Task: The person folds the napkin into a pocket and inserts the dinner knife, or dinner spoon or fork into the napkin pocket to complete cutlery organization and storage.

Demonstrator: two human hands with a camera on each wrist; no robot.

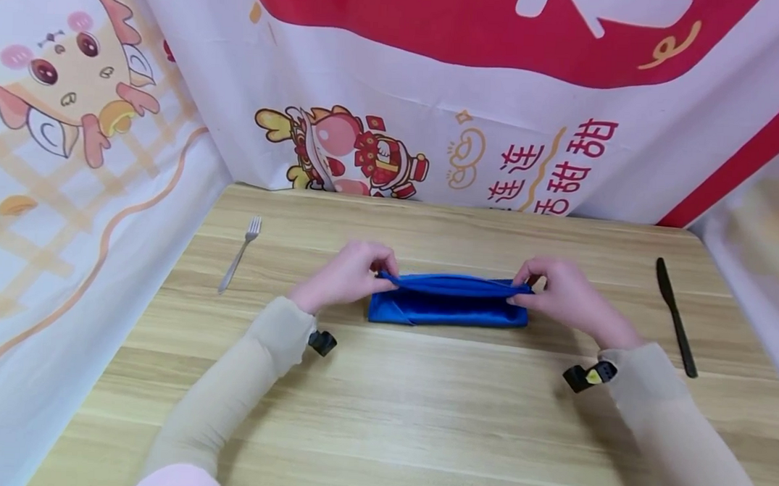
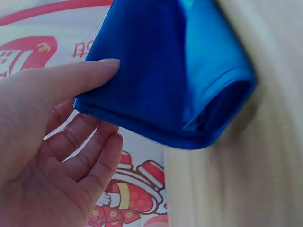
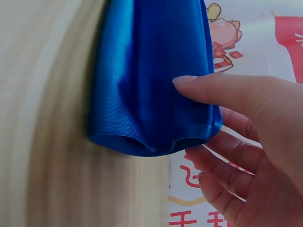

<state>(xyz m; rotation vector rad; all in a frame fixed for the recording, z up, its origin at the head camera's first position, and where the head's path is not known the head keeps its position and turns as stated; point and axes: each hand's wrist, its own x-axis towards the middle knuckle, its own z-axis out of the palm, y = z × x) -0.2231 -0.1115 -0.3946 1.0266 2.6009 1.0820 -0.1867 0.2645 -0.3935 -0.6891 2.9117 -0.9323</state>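
Note:
A folded blue cloth napkin (image 1: 458,317) lies lengthwise across the middle of the wooden table, its upper layer lifted so that a dark gap shows along it. At its left end my left hand (image 1: 349,272) pinches the raised edge between thumb and fingers. The right hand (image 1: 562,294) grips the same raised edge at the opposite end. In the left wrist view, the thumb lies on the napkin (image 2: 147,71) with fingers behind it, and a looped fold shows at the end. The right wrist view shows the thumb pressed on the napkin (image 3: 161,80), its fingers behind.
A silver fork (image 1: 240,254) lies to the left, tines away from me. On the right lies a black knife (image 1: 676,317). Printed cloth (image 1: 384,69) hangs along the back and sides of the wooden table (image 1: 421,411).

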